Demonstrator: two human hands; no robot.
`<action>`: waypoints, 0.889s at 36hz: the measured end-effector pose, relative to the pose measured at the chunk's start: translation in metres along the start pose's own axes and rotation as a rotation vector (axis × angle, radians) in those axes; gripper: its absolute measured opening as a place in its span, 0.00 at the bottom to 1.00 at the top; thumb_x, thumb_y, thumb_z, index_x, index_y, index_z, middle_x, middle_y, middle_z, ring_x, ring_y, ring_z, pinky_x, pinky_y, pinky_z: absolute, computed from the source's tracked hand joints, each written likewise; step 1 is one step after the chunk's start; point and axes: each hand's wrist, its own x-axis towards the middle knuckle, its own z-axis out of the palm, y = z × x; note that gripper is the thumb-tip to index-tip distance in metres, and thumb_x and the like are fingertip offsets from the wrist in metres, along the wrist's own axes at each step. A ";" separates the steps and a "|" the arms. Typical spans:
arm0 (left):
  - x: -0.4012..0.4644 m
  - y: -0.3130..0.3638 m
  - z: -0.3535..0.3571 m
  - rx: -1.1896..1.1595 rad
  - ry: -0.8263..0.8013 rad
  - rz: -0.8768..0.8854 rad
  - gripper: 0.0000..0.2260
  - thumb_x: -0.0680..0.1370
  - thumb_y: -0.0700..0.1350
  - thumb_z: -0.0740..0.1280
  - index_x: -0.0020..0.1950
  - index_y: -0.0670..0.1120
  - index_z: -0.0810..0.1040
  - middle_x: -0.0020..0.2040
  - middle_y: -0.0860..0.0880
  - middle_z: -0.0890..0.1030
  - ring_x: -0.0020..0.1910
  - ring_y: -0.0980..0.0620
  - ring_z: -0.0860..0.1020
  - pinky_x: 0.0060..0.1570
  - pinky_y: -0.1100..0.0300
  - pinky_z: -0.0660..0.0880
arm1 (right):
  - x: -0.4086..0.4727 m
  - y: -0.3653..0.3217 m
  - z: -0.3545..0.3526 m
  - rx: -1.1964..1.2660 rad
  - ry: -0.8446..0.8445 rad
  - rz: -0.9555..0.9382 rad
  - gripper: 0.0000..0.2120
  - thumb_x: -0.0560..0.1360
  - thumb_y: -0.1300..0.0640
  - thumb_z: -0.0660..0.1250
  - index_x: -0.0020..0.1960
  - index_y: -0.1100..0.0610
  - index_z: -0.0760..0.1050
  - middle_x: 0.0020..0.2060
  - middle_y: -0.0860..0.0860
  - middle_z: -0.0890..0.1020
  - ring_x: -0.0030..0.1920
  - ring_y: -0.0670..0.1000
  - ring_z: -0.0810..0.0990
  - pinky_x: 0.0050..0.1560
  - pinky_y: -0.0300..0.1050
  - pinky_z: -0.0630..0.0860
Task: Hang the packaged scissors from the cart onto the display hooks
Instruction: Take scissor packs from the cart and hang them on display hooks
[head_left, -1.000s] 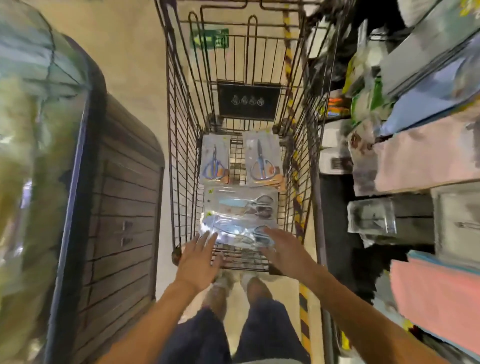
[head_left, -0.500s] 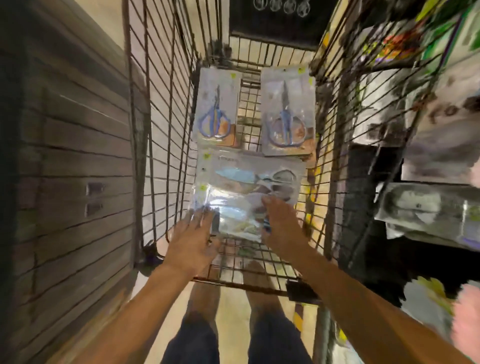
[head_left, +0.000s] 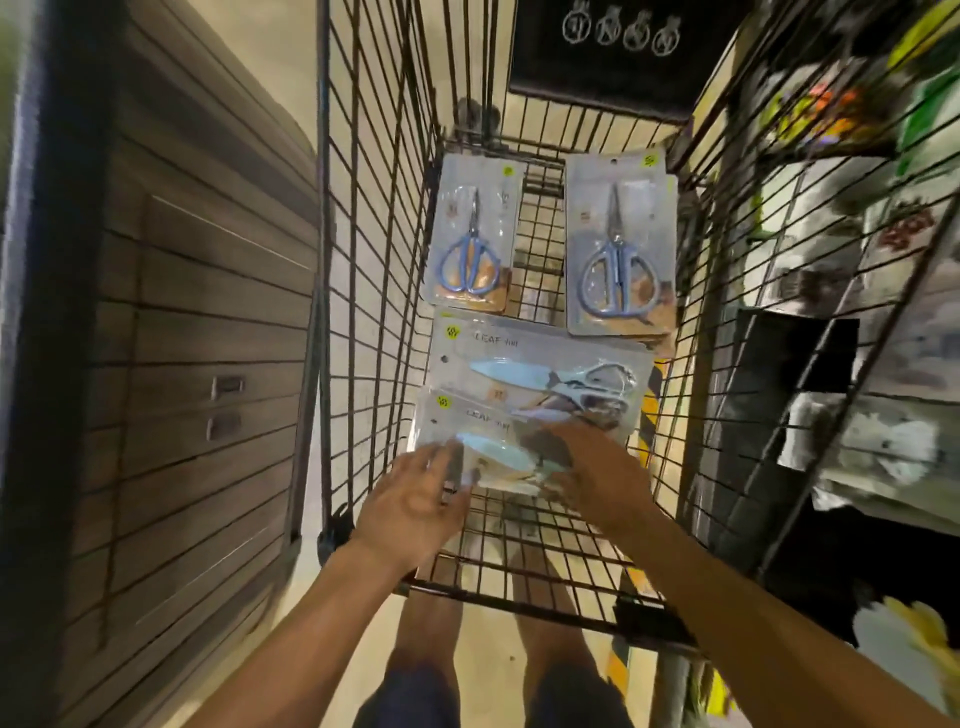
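Note:
Several packaged scissors lie on the floor of the wire cart. Two packs with blue-handled scissors, a left pack and a right pack, lie at the far end. Two long packs with pale blue blades lie crosswise nearer to me, the far one partly under the nearest pack. My left hand touches the nearest pack's left end with fingers extended. My right hand rests flat over its right end, hiding the handles. No display hook is plainly visible.
A brown slatted panel runs close along the cart's left side. Blurred shelves with packaged goods stand to the right. A black sign hangs at the cart's far end. My legs show below the cart's near rim.
The view has dropped closer over the cart. Both hands have moved forward from the cart's near edge onto the nearest long pack.

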 end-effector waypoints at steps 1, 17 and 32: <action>-0.002 0.000 -0.003 -0.006 -0.014 -0.001 0.27 0.83 0.58 0.57 0.81 0.58 0.53 0.80 0.53 0.60 0.79 0.51 0.56 0.77 0.51 0.58 | 0.000 0.001 -0.003 0.000 -0.016 -0.010 0.27 0.78 0.59 0.69 0.75 0.53 0.68 0.70 0.52 0.74 0.69 0.55 0.73 0.67 0.50 0.72; 0.011 0.047 -0.039 -0.890 0.163 0.077 0.42 0.75 0.42 0.74 0.81 0.56 0.53 0.64 0.48 0.79 0.59 0.54 0.81 0.58 0.58 0.80 | -0.023 -0.053 -0.033 0.907 0.229 0.015 0.33 0.78 0.59 0.70 0.76 0.38 0.61 0.64 0.38 0.74 0.54 0.31 0.80 0.43 0.32 0.80; 0.009 0.048 -0.045 -0.804 0.457 0.180 0.40 0.78 0.32 0.69 0.82 0.52 0.52 0.73 0.61 0.68 0.63 0.77 0.70 0.55 0.78 0.72 | 0.014 -0.014 -0.048 0.566 0.178 0.128 0.32 0.76 0.56 0.74 0.76 0.51 0.65 0.66 0.50 0.73 0.64 0.47 0.74 0.66 0.43 0.73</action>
